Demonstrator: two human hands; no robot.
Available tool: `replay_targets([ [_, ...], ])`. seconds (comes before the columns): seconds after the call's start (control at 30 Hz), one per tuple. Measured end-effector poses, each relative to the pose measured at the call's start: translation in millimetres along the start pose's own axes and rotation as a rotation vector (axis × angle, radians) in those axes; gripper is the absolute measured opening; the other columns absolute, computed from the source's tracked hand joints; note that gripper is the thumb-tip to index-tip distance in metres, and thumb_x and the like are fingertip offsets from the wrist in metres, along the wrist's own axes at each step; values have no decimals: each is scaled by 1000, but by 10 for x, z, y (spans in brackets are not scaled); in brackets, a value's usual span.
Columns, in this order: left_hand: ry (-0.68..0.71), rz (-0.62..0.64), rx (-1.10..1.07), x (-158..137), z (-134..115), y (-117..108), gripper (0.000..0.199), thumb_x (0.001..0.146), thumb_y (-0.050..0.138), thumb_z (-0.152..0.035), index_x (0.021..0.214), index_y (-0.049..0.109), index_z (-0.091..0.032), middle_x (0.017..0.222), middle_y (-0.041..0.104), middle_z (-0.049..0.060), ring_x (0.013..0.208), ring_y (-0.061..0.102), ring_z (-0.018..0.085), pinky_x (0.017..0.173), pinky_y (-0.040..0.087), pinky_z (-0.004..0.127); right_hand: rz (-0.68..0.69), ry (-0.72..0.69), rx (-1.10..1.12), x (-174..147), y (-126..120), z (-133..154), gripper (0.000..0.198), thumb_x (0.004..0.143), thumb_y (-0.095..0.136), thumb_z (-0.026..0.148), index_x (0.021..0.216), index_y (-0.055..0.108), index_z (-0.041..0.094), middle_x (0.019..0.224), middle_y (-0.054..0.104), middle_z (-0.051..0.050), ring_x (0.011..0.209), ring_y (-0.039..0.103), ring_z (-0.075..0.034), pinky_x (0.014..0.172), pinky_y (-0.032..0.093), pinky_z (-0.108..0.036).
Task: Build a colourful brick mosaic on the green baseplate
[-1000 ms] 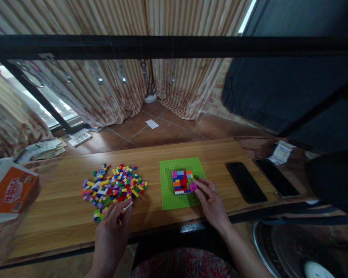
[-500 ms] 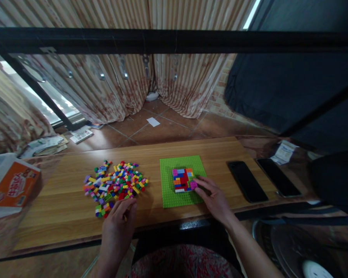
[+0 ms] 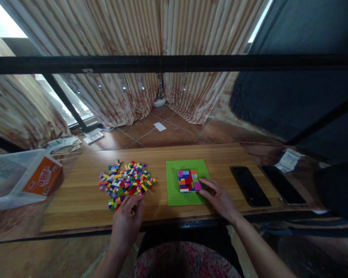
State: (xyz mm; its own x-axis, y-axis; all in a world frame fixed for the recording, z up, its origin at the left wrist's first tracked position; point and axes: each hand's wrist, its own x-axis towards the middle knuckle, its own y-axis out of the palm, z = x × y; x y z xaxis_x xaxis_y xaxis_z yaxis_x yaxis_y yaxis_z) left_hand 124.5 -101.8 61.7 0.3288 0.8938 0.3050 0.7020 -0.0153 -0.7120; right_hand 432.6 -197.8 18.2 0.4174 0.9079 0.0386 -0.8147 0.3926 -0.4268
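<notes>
On a green studded baseplate (image 3: 174, 199) sits a flat square block of coloured toy bricks (image 3: 187, 180), in red, blue, orange, white and other colours. A magenta brick (image 3: 197, 186) lies at its near right corner. My right hand (image 3: 220, 199) is just beside that brick, thumb and index finger apart at its right edge. To the left, a loose heap of small coloured bricks (image 3: 130, 179) is spread over the wood. My left hand (image 3: 128, 216) hovers at the heap's near edge with curled fingers; whatever may be in them is hidden.
Two dark phones (image 3: 251, 187) (image 3: 282, 185) lie on the right of the wooden board (image 3: 84, 200). A clear plastic box (image 3: 14, 177) with an orange label stands at the left. A dark metal bar (image 3: 174, 63) crosses the view beyond the board.
The view has shifted, so everything sits a little further right. My right thumb and finger have parted from around the magenta brick, which stays on the block. My left hand remains by the heap.
</notes>
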Motion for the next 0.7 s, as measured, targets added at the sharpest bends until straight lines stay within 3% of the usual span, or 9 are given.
replay_targets([
  [0.1,-48,1,-13,-104,54,-80,22,86,49,-34,89,66,-19,89,68,7,79,65,18,71,52,28,-104,53,31,-74,15,-3,56,74,69,44,126,59,25,118,64,-8,93,60,-22,78,51,-38],
  [0.23,-117,23,-27,-271,175,-157,22,87,49,-33,90,65,-19,92,68,7,76,64,16,67,50,26,-291,100,37,-222,95,101,43,79,62,46,113,64,21,112,66,-10,93,62,-23,84,50,-42],
  [0.3,-159,-4,-14,-325,246,-189,21,87,49,-33,91,65,-19,91,67,6,72,63,15,65,50,25,-317,75,-14,-315,160,217,35,81,60,46,104,67,21,107,68,-10,95,63,-24,87,49,-43],
  [0.5,-279,-142,104,-361,492,-252,23,86,50,-32,99,63,-19,94,65,6,77,62,17,70,50,28,-59,-103,-66,-579,537,498,23,88,55,39,101,69,26,108,68,-6,102,63,-23,90,48,-37],
  [0.7,-345,-137,245,-362,623,-217,31,82,56,-32,110,58,-20,94,64,5,81,63,20,74,51,31,246,-285,-108,-525,1121,652,22,92,50,30,104,67,25,108,66,-6,100,63,-20,84,52,-31],
])
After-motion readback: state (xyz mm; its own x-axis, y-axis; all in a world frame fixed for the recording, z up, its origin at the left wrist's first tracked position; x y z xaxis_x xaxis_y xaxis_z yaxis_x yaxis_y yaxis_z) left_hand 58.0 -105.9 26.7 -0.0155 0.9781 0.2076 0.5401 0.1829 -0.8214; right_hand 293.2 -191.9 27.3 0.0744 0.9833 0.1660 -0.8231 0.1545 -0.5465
